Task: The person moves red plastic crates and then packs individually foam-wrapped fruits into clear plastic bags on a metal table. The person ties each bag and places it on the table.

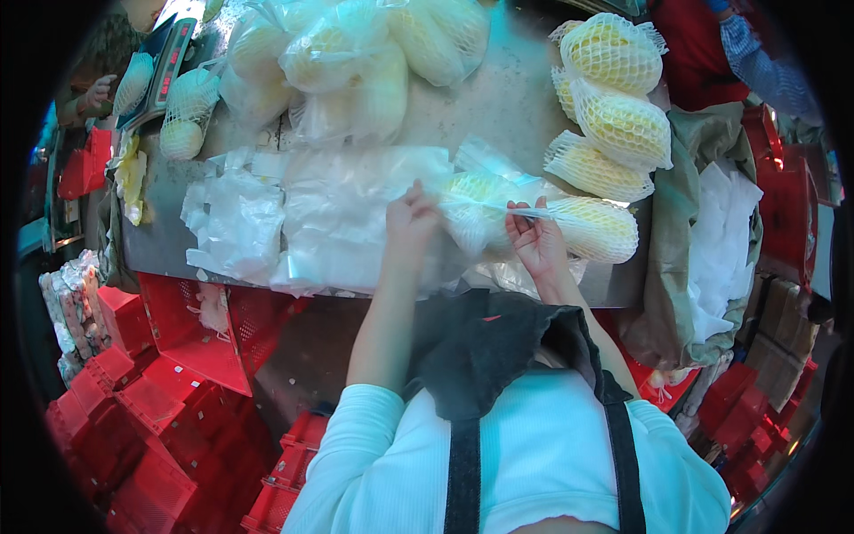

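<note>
A clear plastic bag (475,223) with pale yellow, net-wrapped produce inside lies on the metal table before me. A stretched strip of its plastic runs between my hands. My right hand (539,241), palm up, pinches this strip at the bag's right side. At the left end, the fingers of my left hand (412,215) are blurred but appear closed on the plastic. Just right of the bag lies a yellow item in a white foam net (592,229), partly behind my right fingers. Flat clear plastic bags (353,213) are spread under and left of my left hand.
Filled bags (353,73) stand at the table's back. More net-wrapped produce (617,120) is piled at the right. A digital scale (175,63) is at the far left, near another person's hand (100,90). Red crates (160,407) crowd the floor; a sack (674,220) hangs right.
</note>
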### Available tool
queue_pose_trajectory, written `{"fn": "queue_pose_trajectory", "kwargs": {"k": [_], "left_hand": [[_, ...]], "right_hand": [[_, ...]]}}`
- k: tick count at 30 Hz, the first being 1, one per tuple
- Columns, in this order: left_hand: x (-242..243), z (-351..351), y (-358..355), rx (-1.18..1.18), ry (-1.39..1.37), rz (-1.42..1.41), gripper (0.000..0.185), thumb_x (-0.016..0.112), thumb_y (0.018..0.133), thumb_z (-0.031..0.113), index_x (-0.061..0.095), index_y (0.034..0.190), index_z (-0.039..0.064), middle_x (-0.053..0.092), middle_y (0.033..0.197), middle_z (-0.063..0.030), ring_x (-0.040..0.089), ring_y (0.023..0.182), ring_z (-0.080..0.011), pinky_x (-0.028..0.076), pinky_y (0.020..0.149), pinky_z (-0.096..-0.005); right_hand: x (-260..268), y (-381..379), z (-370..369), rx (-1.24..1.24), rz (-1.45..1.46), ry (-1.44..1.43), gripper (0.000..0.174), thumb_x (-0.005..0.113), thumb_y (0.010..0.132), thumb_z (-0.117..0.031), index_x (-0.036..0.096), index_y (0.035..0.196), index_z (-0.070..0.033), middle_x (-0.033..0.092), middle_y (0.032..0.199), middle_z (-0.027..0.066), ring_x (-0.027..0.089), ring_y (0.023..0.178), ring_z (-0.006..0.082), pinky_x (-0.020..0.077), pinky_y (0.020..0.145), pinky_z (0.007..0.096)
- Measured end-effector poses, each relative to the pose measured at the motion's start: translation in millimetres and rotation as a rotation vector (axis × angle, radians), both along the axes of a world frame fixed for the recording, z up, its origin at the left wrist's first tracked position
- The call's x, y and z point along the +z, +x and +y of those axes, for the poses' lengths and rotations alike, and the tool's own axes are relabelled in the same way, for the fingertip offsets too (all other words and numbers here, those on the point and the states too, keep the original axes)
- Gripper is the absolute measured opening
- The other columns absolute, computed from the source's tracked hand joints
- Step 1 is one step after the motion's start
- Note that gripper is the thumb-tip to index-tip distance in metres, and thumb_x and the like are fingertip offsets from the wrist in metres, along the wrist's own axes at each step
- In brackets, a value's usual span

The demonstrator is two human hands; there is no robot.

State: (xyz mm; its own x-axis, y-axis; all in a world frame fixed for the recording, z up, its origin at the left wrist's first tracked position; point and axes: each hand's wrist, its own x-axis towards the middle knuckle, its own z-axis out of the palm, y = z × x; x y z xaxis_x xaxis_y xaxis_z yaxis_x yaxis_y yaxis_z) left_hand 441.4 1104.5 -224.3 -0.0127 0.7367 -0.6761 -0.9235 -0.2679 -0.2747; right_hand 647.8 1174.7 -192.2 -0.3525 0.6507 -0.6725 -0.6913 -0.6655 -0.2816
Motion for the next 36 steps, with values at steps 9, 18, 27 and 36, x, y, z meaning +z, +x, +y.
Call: {"fn": "queue_pose_trajectory", "kwargs": {"k": [9, 18, 27, 36], "left_hand": [[86, 18, 16, -0.914, 0.371, 0.888, 0.05, 0.051, 0.08, -0.003, 0.04, 0.128, 0.006, 0.055, 0.113, -0.012, 0.06, 0.091, -0.019, 0.051, 0.077, -0.031], [7, 29, 9, -0.863, -0.348, 1.248, 0.005, 0.049, 0.082, 0.007, 0.051, 0.081, 0.003, 0.051, 0.063, -0.0012, 0.044, 0.045, -0.0087, 0.035, 0.038, -0.0199], [0, 66, -18, -0.412, -0.457, 0.031, 0.017, 0.035, 0.086, 0.009, 0.047, 0.078, 0.0, 0.053, 0.067, -0.0072, 0.041, 0.044, -0.0102, 0.038, 0.037, -0.0203], [98, 105, -13, -0.35, -0.032, 0.923, 0.017, 0.037, 0.086, 0.008, 0.048, 0.075, 0.001, 0.055, 0.071, -0.0119, 0.044, 0.053, -0.0141, 0.04, 0.048, -0.0244]], "right_hand": [[24, -38, 41, 0.739, -0.337, 0.688, 0.035, 0.057, 0.084, -0.015, 0.045, 0.115, -0.004, 0.055, 0.091, 0.0061, 0.053, 0.085, 0.0129, 0.0416, 0.075, 0.0239], [32, -21, 26, 0.903, -0.915, 1.128, 0.031, 0.063, 0.07, -0.009, 0.051, 0.098, -0.002, 0.054, 0.085, 0.0072, 0.052, 0.07, 0.0152, 0.0402, 0.068, 0.0289], [45, 10, -2, 0.931, -1.026, 1.845, 0.014, 0.059, 0.07, -0.01, 0.051, 0.06, -0.006, 0.053, 0.075, 0.0061, 0.051, 0.075, 0.0198, 0.0329, 0.082, 0.0382], [75, 6, 73, 0.588, -0.713, 1.092, 0.024, 0.05, 0.085, -0.011, 0.053, 0.064, 0.0, 0.052, 0.099, 0.0081, 0.055, 0.086, 0.0146, 0.0414, 0.078, 0.0254]]}}
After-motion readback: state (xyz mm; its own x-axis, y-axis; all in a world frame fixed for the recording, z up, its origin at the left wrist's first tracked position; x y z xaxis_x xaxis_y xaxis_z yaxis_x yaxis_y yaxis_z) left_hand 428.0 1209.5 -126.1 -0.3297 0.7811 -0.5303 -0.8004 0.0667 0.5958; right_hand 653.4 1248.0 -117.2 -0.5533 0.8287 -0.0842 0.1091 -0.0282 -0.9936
